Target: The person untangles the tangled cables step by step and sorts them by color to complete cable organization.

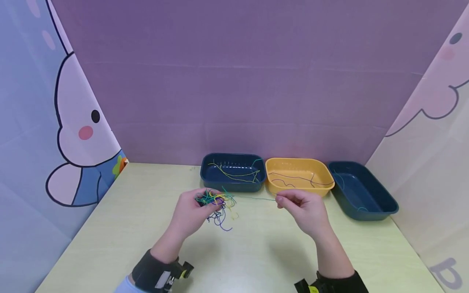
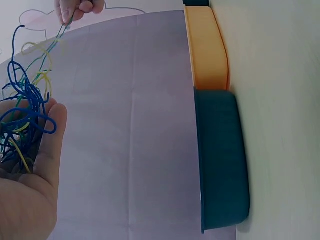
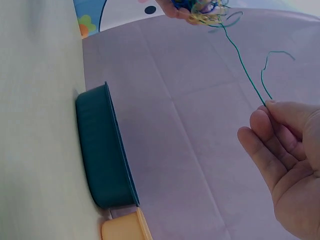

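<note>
My left hand (image 1: 194, 211) holds a tangled bunch of thin strings (image 1: 216, 200) in blue, green and yellow above the table. Loose blue loops (image 2: 31, 107) spill over the fingers in the left wrist view. To the right, my right hand (image 1: 302, 209) pinches a green string (image 3: 243, 65) between thumb and forefinger. That string runs taut from the bunch to the fingertips, and its short free end curls up past the pinch in the right wrist view. Both hands are in front of the bins, raised off the tabletop.
Three bins stand along the back: a dark blue bin (image 1: 232, 188) with yellow and green strings, a yellow bin (image 1: 300, 162) with blue strings, and another dark blue bin (image 1: 381, 213) with green strings. A purple cloth (image 1: 256, 81) hangs behind the table (image 1: 249, 260); printed cloths flank it.
</note>
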Tool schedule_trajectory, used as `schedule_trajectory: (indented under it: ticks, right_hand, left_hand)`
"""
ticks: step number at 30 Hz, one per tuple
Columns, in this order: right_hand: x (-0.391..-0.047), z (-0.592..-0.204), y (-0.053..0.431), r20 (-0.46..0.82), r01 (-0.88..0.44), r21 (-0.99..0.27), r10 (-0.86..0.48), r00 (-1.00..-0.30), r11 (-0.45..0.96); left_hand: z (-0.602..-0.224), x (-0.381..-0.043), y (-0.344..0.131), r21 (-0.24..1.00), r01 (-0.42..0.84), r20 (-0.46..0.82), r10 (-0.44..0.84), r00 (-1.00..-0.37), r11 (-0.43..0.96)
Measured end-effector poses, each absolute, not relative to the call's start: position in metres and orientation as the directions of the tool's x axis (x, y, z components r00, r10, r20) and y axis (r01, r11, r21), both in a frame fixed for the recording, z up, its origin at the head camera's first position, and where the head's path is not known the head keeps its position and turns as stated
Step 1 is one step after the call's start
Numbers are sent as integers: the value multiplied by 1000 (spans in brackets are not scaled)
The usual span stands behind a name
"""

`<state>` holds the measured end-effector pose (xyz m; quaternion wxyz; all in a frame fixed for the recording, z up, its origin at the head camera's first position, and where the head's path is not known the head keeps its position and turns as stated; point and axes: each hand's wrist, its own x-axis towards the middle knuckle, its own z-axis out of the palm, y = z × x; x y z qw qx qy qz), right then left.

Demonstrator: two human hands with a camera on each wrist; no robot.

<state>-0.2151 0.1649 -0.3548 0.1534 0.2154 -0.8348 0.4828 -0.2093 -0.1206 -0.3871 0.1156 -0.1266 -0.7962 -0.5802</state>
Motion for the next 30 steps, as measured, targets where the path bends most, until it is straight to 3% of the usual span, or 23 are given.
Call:
schedule_trajectory:
  ticks: [11,18,24,30]
  right_hand:
    - [-225,-356,188,527,-520,-730,-120,-841,444]
    - [-242,-372,210,571,-533,-697,-79,-817,480]
    - [-243,-369,227,560,-485,-743,31,-828,462]
    - [-243,-368,230,526,-457,-769,37,-850,448]
  left_hand:
    - [-365,-200,-127,885,344,366,-13,-931,314]
    - [-383,-218,-143,908,345,369,-66,-927,239]
    - [-383,-220,-156,912,371,400,-174,-900,175]
    - [-380,-220,-159,918,359,385,-167,-908,166]
